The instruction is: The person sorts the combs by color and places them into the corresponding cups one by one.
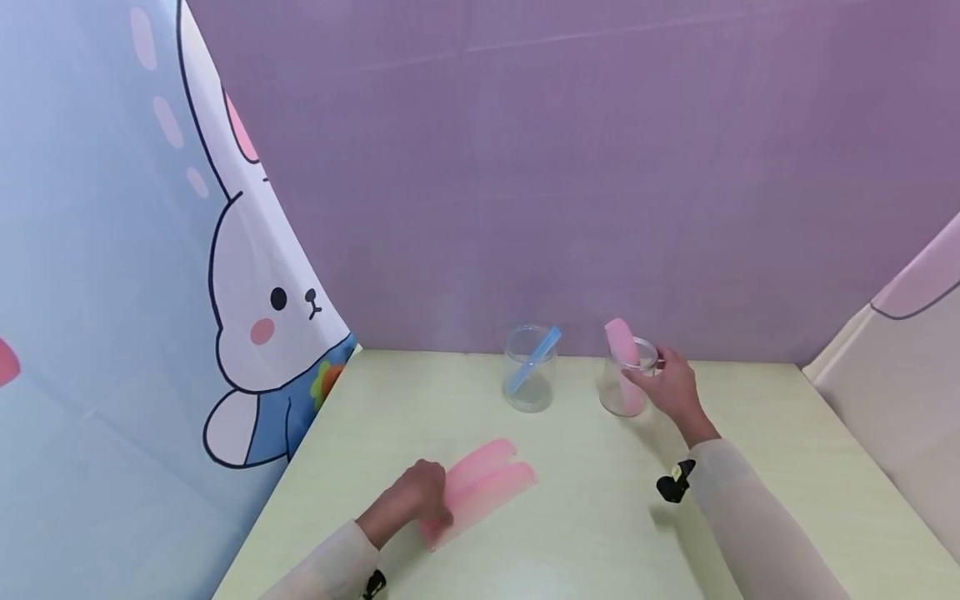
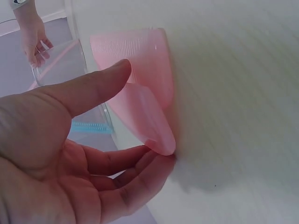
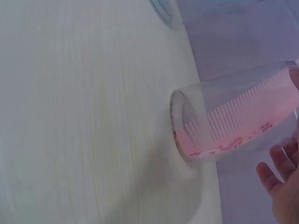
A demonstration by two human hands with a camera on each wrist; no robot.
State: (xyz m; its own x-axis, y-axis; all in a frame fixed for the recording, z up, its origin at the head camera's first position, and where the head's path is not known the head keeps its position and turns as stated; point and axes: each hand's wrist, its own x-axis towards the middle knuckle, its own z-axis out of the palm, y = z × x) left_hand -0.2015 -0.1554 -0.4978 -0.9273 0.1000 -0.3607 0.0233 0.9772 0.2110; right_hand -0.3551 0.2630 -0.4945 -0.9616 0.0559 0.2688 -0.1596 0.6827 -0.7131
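On the table two pink combs lie side by side, a nearer comb (image 1: 495,497) and a farther comb (image 1: 480,463). My left hand (image 1: 420,493) pinches the left end of the nearer comb (image 2: 145,112), thumb above and fingers at its edge in the left wrist view. Farther back, my right hand (image 1: 670,390) holds the rim of a clear glass jar (image 1: 609,398), the thumb in front. Inside that jar a third pink comb (image 3: 254,112) leans, its top sticking out above the rim. Part of the right hand is cut off in the right wrist view.
To the left of the held jar stands another clear glass jar (image 1: 528,398) with a blue comb (image 1: 545,342) leaning in it. A purple backdrop (image 1: 570,183) rises behind the pale table (image 1: 585,517). A rabbit-print curtain (image 1: 112,250) hangs on the left.
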